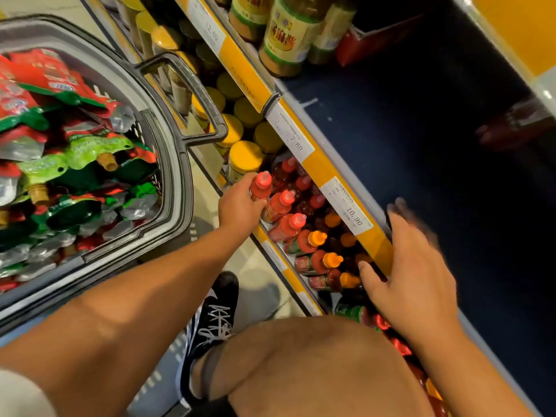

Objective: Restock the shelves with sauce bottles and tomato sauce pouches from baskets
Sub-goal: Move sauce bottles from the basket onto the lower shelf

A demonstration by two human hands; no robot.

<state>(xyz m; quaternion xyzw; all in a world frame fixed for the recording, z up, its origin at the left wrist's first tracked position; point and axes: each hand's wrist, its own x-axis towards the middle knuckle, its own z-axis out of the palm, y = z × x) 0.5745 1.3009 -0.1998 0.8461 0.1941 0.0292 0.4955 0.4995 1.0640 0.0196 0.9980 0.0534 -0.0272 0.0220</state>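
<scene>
My left hand grips a red sauce bottle with a red cap at the front of the lower shelf, beside other red-capped bottles. Orange-capped sauce bottles lie in rows next to them. My right hand rests with spread, straight fingers on the yellow shelf edge strip above those bottles and holds nothing; its fingertips are blurred. At the left, a grey basket is full of red and green tomato sauce pouches.
Yellow-lidded jars fill the lower shelf further back. Large jars with green and yellow labels stand on the dark blue upper shelf. Price tags line the shelf edge. My knee and black shoe are below.
</scene>
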